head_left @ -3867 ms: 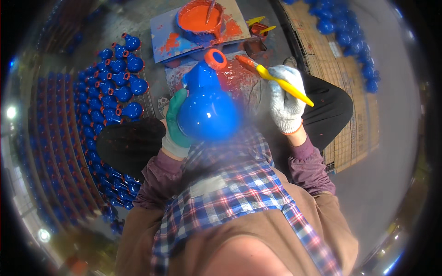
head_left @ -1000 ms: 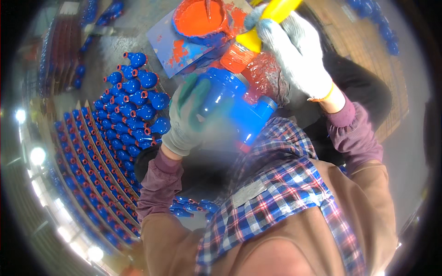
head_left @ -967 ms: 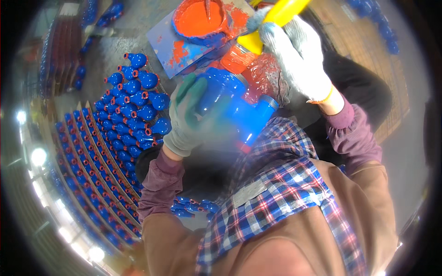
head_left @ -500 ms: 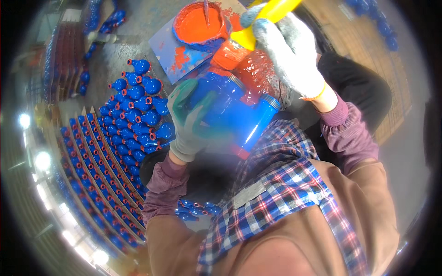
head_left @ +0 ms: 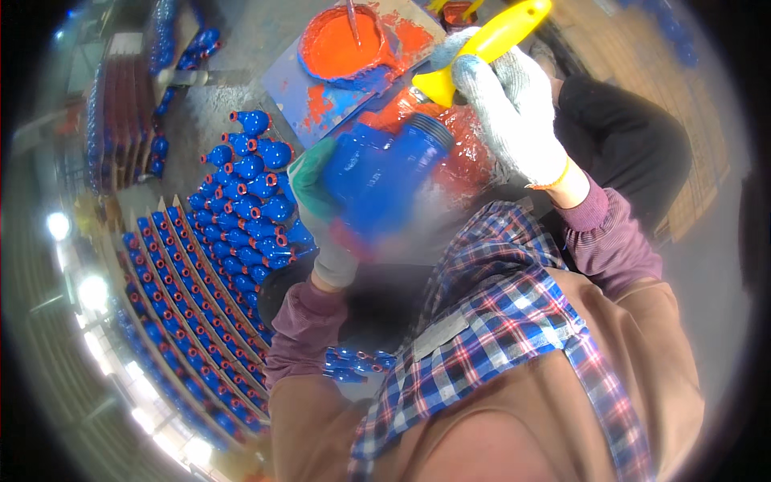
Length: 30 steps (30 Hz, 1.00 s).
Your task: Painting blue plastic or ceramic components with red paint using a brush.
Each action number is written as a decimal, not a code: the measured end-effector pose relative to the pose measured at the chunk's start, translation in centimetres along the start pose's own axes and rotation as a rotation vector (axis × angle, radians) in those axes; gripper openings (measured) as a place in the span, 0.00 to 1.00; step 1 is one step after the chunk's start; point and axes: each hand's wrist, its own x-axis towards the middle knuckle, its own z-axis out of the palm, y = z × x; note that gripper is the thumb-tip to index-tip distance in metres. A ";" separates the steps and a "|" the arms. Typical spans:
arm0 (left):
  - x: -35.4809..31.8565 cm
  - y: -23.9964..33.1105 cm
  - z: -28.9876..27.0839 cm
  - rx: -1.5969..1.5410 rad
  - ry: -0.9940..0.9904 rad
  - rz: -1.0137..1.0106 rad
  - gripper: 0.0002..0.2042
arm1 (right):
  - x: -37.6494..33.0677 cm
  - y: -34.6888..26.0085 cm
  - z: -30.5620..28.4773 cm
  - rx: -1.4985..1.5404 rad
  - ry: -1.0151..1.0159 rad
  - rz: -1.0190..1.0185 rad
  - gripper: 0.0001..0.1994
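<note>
In my gloved left hand (head_left: pixel 315 197) is a blue pipe fitting (head_left: pixel 373 178), smeared by motion. Its threaded end points up and right, and a red-painted end shows near my wrist. My gloved right hand (head_left: pixel 518 116) grips a paintbrush (head_left: pixel 504 32) by its yellow handle. The orange-coated bristles are low and to the left, close beside the fitting; I cannot tell if they touch it. Just beyond stands a paint pot (head_left: pixel 371 79) of orange-red paint with a thin stick in it.
The pot sits on a paint-spotted board (head_left: pixel 293 80). Glossy red-smeared plastic (head_left: pixel 466 145) lies beneath the brush. To the left are a heap of blue fittings (head_left: pixel 249 167) with red ends and long curved rows of more (head_left: pixel 189 301). Wooden boards (head_left: pixel 683 161) lie at right.
The fitting has turned in my left hand, its red end swinging left toward my wrist. The brush has shifted slightly right and down, with its handle more fully in view.
</note>
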 end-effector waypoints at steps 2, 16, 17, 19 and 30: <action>-0.2 0.7 0.1 -0.407 0.066 -0.396 0.37 | -0.2 -0.2 0.0 0.041 0.009 0.010 0.10; 3.5 1.6 1.1 -1.151 -0.031 -1.155 0.23 | -1.1 0.3 -0.9 -0.201 -0.137 -0.262 0.08; 3.6 1.5 1.1 -1.156 -0.025 -1.151 0.23 | -1.0 0.0 -1.0 -0.199 -0.150 -0.283 0.09; 3.7 1.0 1.4 -1.268 0.033 -1.260 0.27 | -1.1 -0.5 -1.4 -0.232 -0.176 -0.293 0.09; 3.7 -2.4 1.0 -1.569 0.043 -1.384 0.32 | -2.7 0.6 -4.2 -0.517 -0.385 -0.453 0.16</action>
